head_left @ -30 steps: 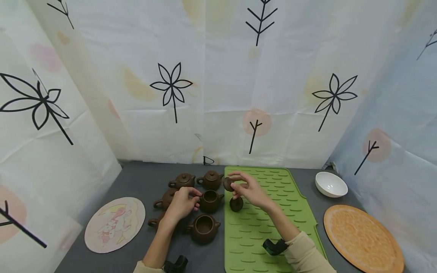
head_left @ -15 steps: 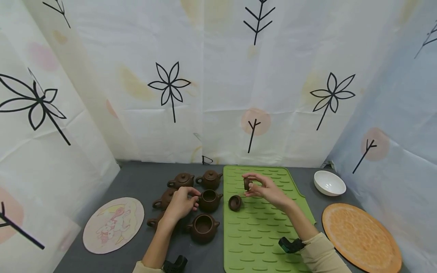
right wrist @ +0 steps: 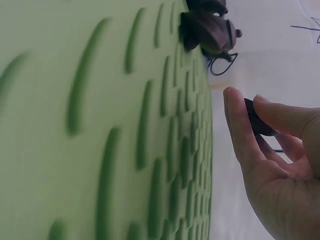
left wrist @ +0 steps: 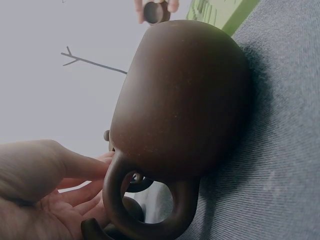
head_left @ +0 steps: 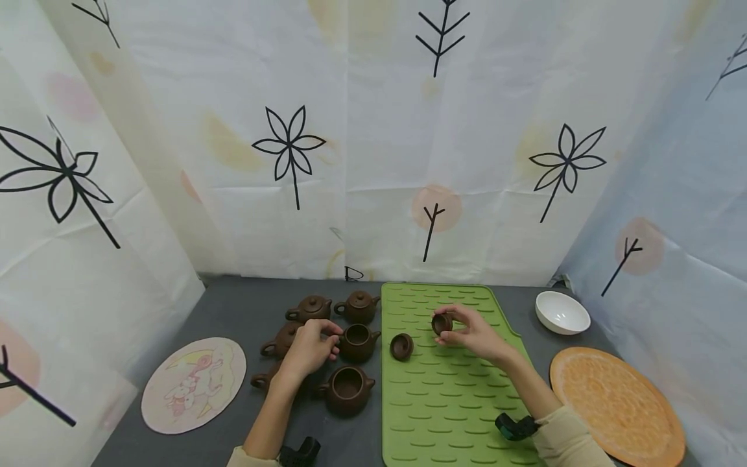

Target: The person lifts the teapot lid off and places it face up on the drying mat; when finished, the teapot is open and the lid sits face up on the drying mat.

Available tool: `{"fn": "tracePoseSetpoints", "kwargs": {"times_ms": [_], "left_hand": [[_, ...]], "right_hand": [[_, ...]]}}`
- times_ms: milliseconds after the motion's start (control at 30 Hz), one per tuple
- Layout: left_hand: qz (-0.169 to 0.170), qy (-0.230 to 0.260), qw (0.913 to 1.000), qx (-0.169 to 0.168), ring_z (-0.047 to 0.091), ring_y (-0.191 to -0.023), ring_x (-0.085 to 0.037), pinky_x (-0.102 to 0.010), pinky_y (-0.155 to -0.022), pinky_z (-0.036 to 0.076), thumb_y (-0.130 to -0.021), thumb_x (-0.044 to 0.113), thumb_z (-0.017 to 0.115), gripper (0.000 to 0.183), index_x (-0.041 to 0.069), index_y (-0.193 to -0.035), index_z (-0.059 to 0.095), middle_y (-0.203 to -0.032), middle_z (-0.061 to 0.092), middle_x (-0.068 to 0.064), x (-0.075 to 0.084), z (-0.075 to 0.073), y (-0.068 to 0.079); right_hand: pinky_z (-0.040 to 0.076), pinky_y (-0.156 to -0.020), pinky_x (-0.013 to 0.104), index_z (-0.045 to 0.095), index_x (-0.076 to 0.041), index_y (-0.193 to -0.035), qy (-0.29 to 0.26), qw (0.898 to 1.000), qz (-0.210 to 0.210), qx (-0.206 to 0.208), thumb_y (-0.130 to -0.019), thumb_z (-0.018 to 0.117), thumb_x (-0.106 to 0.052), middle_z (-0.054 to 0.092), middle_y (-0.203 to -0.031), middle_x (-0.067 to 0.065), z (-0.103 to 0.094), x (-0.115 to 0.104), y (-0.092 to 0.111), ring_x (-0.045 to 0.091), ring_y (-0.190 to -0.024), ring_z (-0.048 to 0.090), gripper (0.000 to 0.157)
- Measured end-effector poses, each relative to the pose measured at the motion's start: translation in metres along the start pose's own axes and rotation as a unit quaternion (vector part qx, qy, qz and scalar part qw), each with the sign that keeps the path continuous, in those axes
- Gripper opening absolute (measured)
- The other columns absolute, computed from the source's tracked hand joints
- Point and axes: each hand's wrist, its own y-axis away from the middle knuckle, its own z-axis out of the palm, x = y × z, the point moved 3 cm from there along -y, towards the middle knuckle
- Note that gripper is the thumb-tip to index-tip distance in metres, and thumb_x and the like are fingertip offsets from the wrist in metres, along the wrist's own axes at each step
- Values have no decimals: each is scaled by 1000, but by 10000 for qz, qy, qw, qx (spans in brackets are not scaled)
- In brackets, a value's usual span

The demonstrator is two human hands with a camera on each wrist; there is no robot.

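In the head view my left hand is at the handle of a brown teapot that stands without its lid on the grey table. The left wrist view shows the fingertips against the top of the looped handle, with part of the fingers hidden behind it. My right hand pinches a small brown teapot lid between thumb and fingers above the green mat. Its hollow underside faces the head camera. A second lid lies hollow side up at the mat's left edge.
Another lidless teapot stands nearer, and several lidded teapots sit behind and left of the left hand. A round pink-printed mat lies at left. At right are a white bowl and a round orange board.
My right hand has moved right over the green mat, turning the lid so its hollow side shows. The left hand and the teapots have stayed in place.
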Motion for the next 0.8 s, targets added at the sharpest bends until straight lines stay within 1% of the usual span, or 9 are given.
{"fn": "tracePoseSetpoints", "kwargs": {"times_ms": [133,267,400,567,800], "left_hand": [[0,-15,10000,8,72,-69,-15,-35,-69,63,-105,-4,64,16,1,-113,78,-95,77,-13,-1,0,0],[27,-31,10000,1,73,-69,-16,-35,-70,63,-105,-3,65,16,1,-113,78,-94,77,-12,-1,0,0],[49,-27,10000,-2,73,-69,-16,-36,-70,63,-105,-3,65,16,1,-112,78,-94,77,-12,-1,0,-1],[62,-23,10000,-12,72,-70,-15,-36,-70,64,-105,-4,65,16,1,-112,78,-96,77,-12,-2,1,-1],[76,-56,10000,-5,72,-70,-14,-35,-70,64,-105,-3,65,16,1,-113,77,-96,77,-13,-1,0,-2]], "right_hand": [[65,-99,42,37,15,-158,52,9998,140,-92,-108,61,4,44,-144,43,-3,10,5,42,-114,77,57],[66,-96,36,38,15,-158,101,9994,277,-190,-108,61,3,48,-141,43,-5,18,9,31,-109,79,56],[66,-92,32,41,14,-157,188,9992,270,-245,-108,61,2,50,-141,43,-5,23,12,23,-106,80,55],[67,-90,31,44,14,-156,309,9990,185,-249,-107,62,3,47,-144,44,-4,26,13,21,-104,80,53],[67,-88,32,45,15,-154,510,9983,84,-276,-107,62,3,42,-148,47,-2,27,13,21,-102,81,52]]}}
